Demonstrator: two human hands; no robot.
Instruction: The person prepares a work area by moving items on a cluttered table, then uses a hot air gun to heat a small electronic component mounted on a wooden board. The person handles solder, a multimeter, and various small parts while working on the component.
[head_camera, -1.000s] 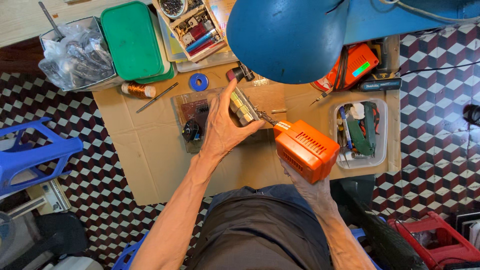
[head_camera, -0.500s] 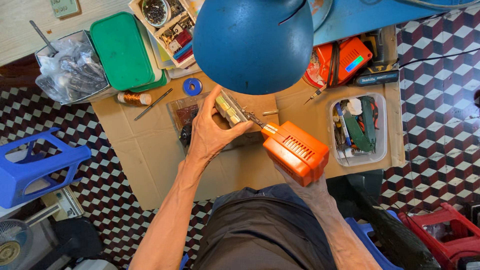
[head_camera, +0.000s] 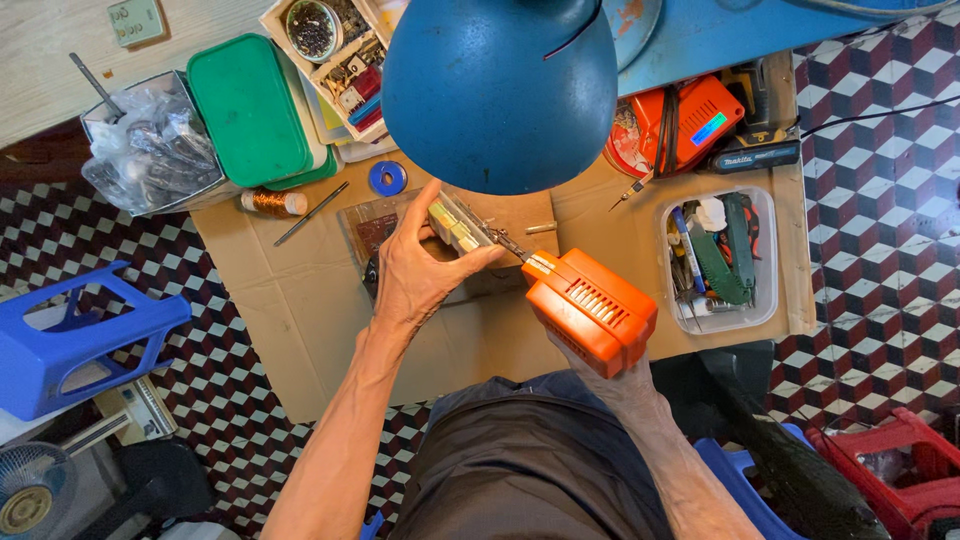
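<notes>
Left hand (head_camera: 415, 270): fingers clamped around a small block (head_camera: 455, 225) with pale yellow-green segments, held tilted just above a brown board (head_camera: 375, 228) on the cardboard-covered desk (head_camera: 300, 300). Thumb on the block's near side, index finger stretched along its far side.

Right hand (head_camera: 600, 365): mostly hidden under an orange soldering gun (head_camera: 590, 312); fingers closed on its grip. Gun points up-left; its thin metal tip (head_camera: 505, 242) meets the block's right end.

Block sits mid-desk, directly below the rim of a blue lamp shade (head_camera: 500, 90).

Surroundings: blue tape roll (head_camera: 387, 178) and copper wire spool (head_camera: 268, 203) just left of the board; green lid (head_camera: 248, 108) further up-left; clear bin of tools (head_camera: 720, 258) well to the right; blue stool (head_camera: 70, 335) on the checkered floor, left.
</notes>
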